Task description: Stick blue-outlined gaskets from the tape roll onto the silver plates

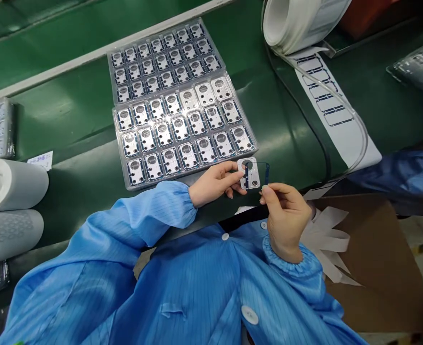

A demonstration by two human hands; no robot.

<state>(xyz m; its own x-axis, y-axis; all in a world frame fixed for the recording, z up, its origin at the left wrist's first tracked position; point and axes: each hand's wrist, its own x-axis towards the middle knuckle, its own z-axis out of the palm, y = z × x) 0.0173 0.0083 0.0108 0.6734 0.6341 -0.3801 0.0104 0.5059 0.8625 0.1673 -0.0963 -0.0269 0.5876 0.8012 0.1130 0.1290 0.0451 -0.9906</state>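
My left hand (221, 181) grips a small silver metal plate (253, 178) with round holes by its left edge, just past the tray's near corner. Between thumb and finger of my right hand (285, 211) is a thin dark blue adhesive frame (267, 173), shaped like an open U. The frame overlaps the plate in view; whether they touch I cannot tell. Behind my hands lies a clear plastic tray (120, 165) of similar plates. Most of them carry blue borders, while a few in the far right row look plain silver.
A second filled tray (112, 93) adjoins the first. At right, a roll (294, 21) feeds a white liner strip (355, 148) with blue frames, beside a black cable (305, 103). White rolls (20, 184) stand left. A cardboard box (373, 268) holds liner scraps. Another person's blue sleeve (398, 179) shows right.
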